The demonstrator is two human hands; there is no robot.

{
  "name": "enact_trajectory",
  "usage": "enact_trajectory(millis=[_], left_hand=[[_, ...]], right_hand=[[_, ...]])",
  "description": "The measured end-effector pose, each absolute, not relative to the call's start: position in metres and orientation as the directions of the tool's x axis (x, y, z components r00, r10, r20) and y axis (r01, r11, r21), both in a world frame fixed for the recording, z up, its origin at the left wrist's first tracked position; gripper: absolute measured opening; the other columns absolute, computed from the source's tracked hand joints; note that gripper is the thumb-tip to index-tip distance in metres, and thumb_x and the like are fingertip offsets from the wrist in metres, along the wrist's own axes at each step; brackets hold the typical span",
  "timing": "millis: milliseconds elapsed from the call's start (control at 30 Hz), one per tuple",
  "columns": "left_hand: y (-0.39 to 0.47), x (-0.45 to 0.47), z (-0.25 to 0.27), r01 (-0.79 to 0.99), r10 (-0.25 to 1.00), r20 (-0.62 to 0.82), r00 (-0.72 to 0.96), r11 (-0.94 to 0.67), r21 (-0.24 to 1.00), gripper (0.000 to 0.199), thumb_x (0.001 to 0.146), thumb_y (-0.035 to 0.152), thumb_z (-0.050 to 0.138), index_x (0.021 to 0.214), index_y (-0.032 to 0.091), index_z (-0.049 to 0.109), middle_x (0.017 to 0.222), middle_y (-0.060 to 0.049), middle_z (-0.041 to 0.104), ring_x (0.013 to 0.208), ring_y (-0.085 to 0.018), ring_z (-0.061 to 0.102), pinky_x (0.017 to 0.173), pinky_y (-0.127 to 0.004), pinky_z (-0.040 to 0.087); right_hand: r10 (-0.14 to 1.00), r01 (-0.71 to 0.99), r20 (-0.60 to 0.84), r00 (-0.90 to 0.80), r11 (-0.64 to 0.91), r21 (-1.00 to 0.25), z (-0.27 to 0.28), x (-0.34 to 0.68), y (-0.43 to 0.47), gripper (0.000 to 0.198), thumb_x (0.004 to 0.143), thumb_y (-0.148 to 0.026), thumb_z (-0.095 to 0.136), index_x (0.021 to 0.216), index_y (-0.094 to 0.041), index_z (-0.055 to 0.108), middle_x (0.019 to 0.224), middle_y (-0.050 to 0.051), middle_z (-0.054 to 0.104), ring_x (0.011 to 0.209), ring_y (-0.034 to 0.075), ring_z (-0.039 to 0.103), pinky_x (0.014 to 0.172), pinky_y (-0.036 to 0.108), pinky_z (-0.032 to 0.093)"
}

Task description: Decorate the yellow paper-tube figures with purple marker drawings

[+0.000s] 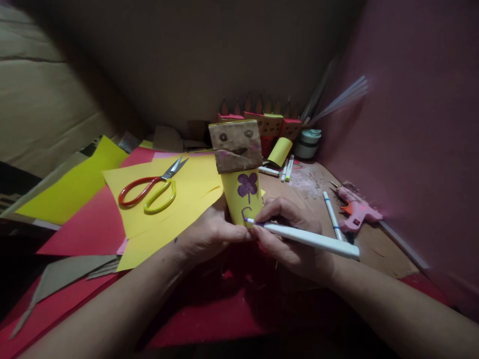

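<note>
My left hand [213, 229] grips the lower part of a paper figure. Its body is a yellow paper tube [231, 192], topped by a brown cardboard head [239, 157] with drawn eyes, mouth and pink cheeks. A purple flower [247, 185] is drawn on the tube, with a curved purple line below it. Between the thumb and fingers of my right hand [295, 232] is a white marker [310, 237], its purple tip at that curved line. Red-and-yellow-handled scissors [157, 192] lie on yellow paper [190, 209] left of the figure.
A pink glue gun [361, 209] and a blue-banded marker [333, 214] lie at right. Behind stand several cardboard figures [273, 124], a yellow paper roll [280, 152] and a grey-green jar [308, 144]. Glue sticks [346, 97] lean at the back right. Red paper [86, 224] lies left.
</note>
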State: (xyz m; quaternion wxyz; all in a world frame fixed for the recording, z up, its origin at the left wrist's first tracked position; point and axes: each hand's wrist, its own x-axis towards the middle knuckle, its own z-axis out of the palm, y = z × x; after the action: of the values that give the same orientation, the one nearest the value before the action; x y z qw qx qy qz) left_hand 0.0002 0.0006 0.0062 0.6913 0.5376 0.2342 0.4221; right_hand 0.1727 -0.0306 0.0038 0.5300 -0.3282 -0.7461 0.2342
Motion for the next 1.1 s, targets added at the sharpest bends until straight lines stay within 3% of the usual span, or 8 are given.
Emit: enact_trajectory(millis=[167,367,700,933,1100], left_hand=[[0.0016,0.0003,0.0080,-0.333,0.820,0.137,0.555,0.069,0.940,0.030,0.062,0.010,0.082,0.091,0.014,0.074,0.103,-0.009,0.074,0.099,-0.029,0.066,0.088,-0.038,0.052],[0.0010,0.0004,0.0069,-0.331,0.821,0.120,0.558,0.088,0.940,0.026,0.065,0.014,0.082,0.089,0.013,0.072,0.108,-0.012,0.074,0.105,-0.033,0.067,0.094,-0.042,0.051],[0.0022,0.0001,0.0031,-0.356,0.838,0.088,0.539,0.131,0.925,0.049,0.060,0.015,0.088,0.105,0.014,0.070,0.104,-0.011,0.075,0.101,-0.032,0.070,0.089,-0.040,0.053],[-0.0002,-0.0001,0.0045,-0.353,0.848,0.036,0.529,0.182,0.918,0.048,0.063,0.012,0.085,0.108,0.017,0.066,0.098,-0.008,0.076,0.093,-0.029,0.072,0.085,-0.039,0.055],[0.0001,0.0004,0.0046,-0.382,0.846,0.067,0.528,0.167,0.909,0.047,0.062,0.011,0.085,0.105,0.016,0.066,0.101,-0.010,0.075,0.096,-0.029,0.072,0.085,-0.037,0.056]], right_hand=[[0.741,0.273,0.639,-0.205,0.670,-0.690,0.0053,0.1730,-0.0312,0.012,0.082,-0.012,0.065,0.083,-0.023,0.060,0.069,-0.004,0.060,0.053,0.009,0.052,0.049,0.023,0.042],[0.728,0.297,0.650,-0.216,0.683,-0.667,0.0064,0.1731,-0.0312,0.013,0.081,-0.010,0.063,0.081,-0.023,0.058,0.068,-0.004,0.058,0.053,0.009,0.051,0.048,0.023,0.039],[0.711,0.343,0.669,-0.217,0.697,-0.629,0.0044,0.1743,-0.0291,0.015,0.080,-0.011,0.063,0.080,-0.023,0.055,0.068,-0.004,0.056,0.055,0.010,0.050,0.049,0.024,0.039],[0.762,0.151,0.641,-0.090,0.646,-0.748,0.0027,0.1721,-0.0287,0.016,0.084,-0.014,0.063,0.082,-0.025,0.051,0.067,-0.004,0.054,0.057,0.013,0.050,0.050,0.026,0.040],[0.763,0.159,0.643,-0.075,0.645,-0.747,0.0020,0.1708,-0.0258,0.017,0.086,-0.014,0.064,0.085,-0.025,0.052,0.068,-0.005,0.055,0.057,0.012,0.051,0.050,0.027,0.040]])
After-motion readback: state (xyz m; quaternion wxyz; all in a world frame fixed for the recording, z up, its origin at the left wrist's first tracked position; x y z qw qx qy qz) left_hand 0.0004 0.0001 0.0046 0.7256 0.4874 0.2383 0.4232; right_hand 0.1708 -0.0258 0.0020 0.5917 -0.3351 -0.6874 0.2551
